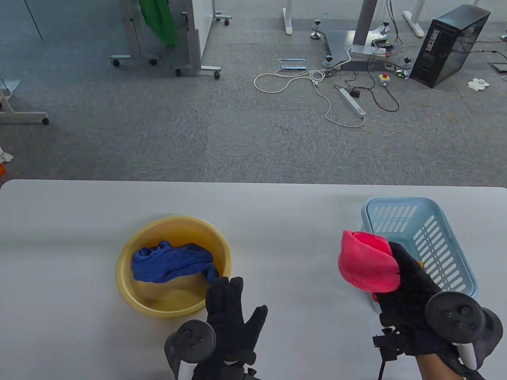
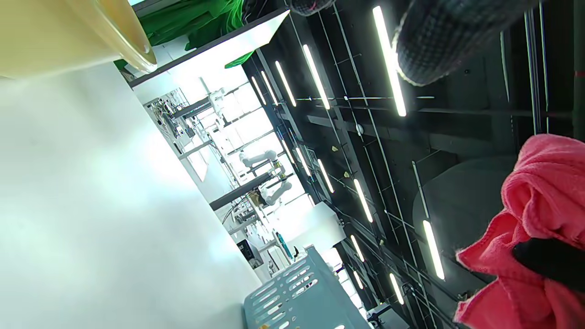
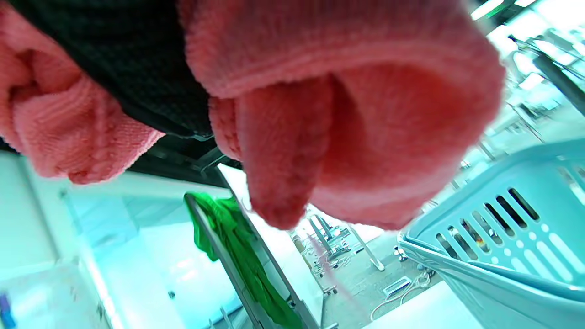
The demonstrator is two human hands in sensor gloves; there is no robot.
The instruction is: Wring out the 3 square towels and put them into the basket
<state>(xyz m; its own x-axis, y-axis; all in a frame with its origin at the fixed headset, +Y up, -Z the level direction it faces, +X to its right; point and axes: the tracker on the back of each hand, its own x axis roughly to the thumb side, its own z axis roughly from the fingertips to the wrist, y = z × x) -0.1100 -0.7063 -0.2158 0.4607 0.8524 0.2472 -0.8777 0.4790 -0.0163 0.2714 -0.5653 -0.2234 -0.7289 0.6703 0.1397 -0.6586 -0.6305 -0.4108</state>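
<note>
While the left hand (image 1: 227,316) hovers at the bottom centre of the table view with its grip released and black-gloved fingers spread, the right hand (image 1: 412,293) at lower right has its grip clenched round a bunched pink-red terry towel (image 1: 366,261), held up off the white table (image 1: 71,245) at the near left edge of the pale blue slotted plastic basket (image 1: 443,245). Just beyond the left hand, a crumpled blue towel (image 1: 170,263) lies inside the round yellow plastic basin (image 1: 134,245). Something orange shows faintly inside the basket; I cannot tell what.
</note>
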